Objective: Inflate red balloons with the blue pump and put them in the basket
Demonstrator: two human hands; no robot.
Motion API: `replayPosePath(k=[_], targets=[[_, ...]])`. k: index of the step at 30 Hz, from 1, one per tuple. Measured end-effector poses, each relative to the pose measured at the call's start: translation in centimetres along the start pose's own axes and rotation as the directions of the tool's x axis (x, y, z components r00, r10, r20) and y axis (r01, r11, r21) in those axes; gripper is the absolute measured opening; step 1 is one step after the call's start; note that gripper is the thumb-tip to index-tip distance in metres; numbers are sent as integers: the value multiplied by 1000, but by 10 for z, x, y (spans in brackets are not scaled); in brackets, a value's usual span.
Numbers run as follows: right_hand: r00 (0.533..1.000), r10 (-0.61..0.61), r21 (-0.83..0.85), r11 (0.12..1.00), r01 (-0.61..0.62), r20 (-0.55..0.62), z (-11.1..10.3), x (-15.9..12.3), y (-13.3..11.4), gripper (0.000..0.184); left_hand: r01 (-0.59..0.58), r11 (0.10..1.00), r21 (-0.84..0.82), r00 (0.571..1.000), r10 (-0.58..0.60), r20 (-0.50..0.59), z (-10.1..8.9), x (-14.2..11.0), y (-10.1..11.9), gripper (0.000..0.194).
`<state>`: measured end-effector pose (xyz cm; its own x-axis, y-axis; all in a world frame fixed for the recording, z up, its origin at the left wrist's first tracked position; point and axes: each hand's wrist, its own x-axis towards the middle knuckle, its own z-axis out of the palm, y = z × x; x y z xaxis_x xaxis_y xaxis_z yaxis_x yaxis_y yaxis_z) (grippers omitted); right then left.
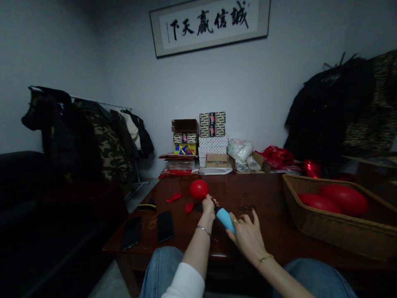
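Two limp balloons (173, 198) on desk (149, 239), unfilled. Red balloon (199, 189) above desk, seemingly part-filled, neck pinched in left hand (209, 204) at pump (226, 220). Right hand (249, 236) at pump's end, fingers spread, grip unclear. Basket (328, 232): two bigger balloons (343, 199), filled.

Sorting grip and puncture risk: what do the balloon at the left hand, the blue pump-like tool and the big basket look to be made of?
Small balloon at the left hand: likely latex, smooth, slightly glossy; stretched round with a highlight.
Blue tool: probably plastic, satin; even colour, soft sheen.
Basket: woven wicker or rattan look, matte; weave visible, though plastic imitation is possible.
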<state>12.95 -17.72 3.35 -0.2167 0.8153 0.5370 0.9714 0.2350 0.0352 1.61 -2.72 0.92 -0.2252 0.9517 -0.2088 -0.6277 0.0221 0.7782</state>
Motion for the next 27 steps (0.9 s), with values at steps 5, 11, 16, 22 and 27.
replayPosePath(k=[5, 11, 16, 22, 27], targets=[[1000, 5, 23, 1000, -5, 11, -6, -11, 1, 45, 22, 1000, -21, 1000, -22, 11, -5, 9, 2, 20], [999, -31, 70, 997, 33, -38, -14, -36, 16, 44, 0, 1000, -26, 1000, 0, -8, -11, 18, 23, 18], [994, -48, 121, 991, 60, -101, -16, -56, 27, 47, -6, 999, -35, 999, 5, -35, -14, 17, 37, 18], [992, -39, 109, 993, 52, -121, -15, -57, 31, 45, -6, 997, -73, 999, 3, -40, -11, 9, 27, 18], [999, -17, 60, 998, 19, -37, -10, -35, 24, 42, 6, 1000, -27, 1000, -6, -14, -1, -1, 7, 18]])
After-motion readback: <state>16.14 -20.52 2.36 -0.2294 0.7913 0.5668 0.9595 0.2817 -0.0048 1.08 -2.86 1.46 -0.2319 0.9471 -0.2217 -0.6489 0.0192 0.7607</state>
